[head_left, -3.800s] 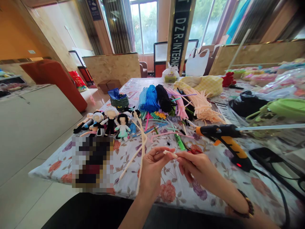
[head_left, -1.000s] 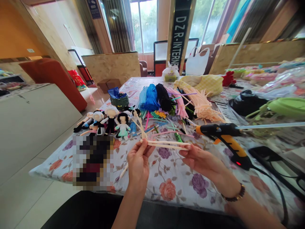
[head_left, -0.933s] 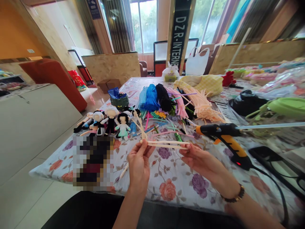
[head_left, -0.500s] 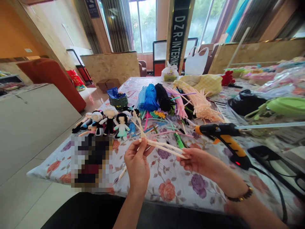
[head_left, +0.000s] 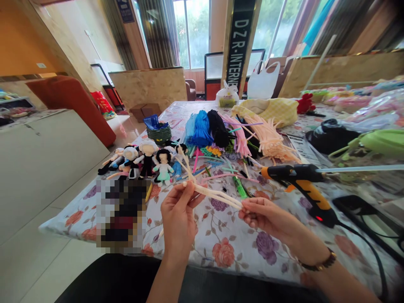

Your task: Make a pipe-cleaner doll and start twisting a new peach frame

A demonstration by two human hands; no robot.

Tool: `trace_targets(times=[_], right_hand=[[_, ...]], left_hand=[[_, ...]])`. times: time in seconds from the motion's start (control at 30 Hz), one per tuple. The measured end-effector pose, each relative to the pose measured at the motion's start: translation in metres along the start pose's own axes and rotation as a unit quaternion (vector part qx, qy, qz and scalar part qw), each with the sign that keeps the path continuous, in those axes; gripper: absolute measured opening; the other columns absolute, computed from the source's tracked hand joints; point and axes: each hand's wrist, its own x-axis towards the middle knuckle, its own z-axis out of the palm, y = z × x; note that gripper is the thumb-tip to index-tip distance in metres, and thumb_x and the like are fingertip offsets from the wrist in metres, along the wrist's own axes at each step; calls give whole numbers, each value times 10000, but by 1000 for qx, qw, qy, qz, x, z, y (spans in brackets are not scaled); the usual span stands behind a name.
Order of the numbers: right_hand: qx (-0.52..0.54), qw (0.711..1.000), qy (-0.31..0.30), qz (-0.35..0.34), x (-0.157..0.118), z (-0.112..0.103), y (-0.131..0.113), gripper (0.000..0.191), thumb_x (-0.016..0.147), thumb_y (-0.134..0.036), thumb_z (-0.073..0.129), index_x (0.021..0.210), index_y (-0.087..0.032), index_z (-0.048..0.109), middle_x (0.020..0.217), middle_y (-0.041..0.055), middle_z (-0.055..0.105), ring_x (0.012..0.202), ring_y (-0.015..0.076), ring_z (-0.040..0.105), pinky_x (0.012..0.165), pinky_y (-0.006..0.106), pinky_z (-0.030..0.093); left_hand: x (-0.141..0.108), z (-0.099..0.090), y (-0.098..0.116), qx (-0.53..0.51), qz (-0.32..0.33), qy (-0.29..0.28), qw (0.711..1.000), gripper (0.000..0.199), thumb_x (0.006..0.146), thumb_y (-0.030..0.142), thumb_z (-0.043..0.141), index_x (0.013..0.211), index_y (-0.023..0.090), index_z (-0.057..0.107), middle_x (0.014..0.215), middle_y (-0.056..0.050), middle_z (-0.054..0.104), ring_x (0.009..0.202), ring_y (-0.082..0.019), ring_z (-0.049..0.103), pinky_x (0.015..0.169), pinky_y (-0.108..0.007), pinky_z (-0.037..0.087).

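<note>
The bench (head_left: 227, 235) wears a flowered cloth. By its left edge stands a group of small dolls (head_left: 147, 160); toward its right side is a glue gun (head_left: 306, 185). Above the near edge, the left hand (head_left: 179, 216) and the right hand (head_left: 268, 216) each have a grip pinching the cream strips (head_left: 206, 191), which stretch between them.

Floral tablecloth (head_left: 233, 229): the surface I see under these items.
Left side: dolls (head_left: 147, 160) clustered before a dark-green stack (head_left: 158, 134).
Middle: blue bundle (head_left: 203, 128), black bundle (head_left: 217, 131), peach bundle (head_left: 269, 143); I spot a green object (head_left: 240, 187) nearer.
Right side: orange-and-black glue gun (head_left: 311, 187).
</note>
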Motion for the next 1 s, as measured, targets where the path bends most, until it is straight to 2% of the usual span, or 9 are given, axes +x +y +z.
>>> trace_targets(times=[0.23, 0.4, 0.5, 0.67, 1.0], right_hand=[[-18, 999, -30, 15, -3, 8, 0, 181, 715, -297, 731, 729, -130, 663, 743, 51, 717, 597, 69, 650, 568, 138, 507], [-52, 997, -37, 36, -1, 7, 5, 218, 717, -333, 725, 745, -118, 704, 744, 61, 717, 596, 76, 655, 587, 153, 512], [-67, 996, -45, 40, -1, 5, 7, 237, 701, -350, 733, 730, -115, 712, 694, 45, 698, 550, 65, 630, 541, 146, 485], [-60, 996, -56, 28, 0, 2, 8, 245, 701, -345, 734, 756, -107, 716, 634, 13, 645, 514, 33, 557, 509, 131, 428], [-63, 997, -46, 13, 3, -5, 8, 275, 674, -373, 748, 732, -107, 709, 555, -14, 561, 459, 28, 448, 457, 158, 352]], left_hand=[[4, 1, 5, 55, 21, -23, 998, 101, 600, 191, 773, 651, 160, 691, 674, 11, 685, 613, -131, 670, 592, -241, 580], [10, 10, 5, 102, 26, -45, 993, 92, 609, 204, 765, 681, 162, 725, 679, -3, 692, 608, -135, 670, 621, -249, 579], [16, 20, 3, 108, 19, -67, 992, 87, 609, 198, 762, 679, 158, 730, 712, -14, 704, 597, -132, 669, 619, -242, 572], [26, 33, -4, 101, 11, -97, 990, 117, 604, 210, 760, 695, 143, 731, 629, -11, 677, 581, -152, 669, 601, -264, 570], [43, 40, -13, 79, -35, -108, 990, 181, 543, 235, 793, 660, 121, 717, 597, -23, 665, 569, -187, 675, 677, -357, 572]])
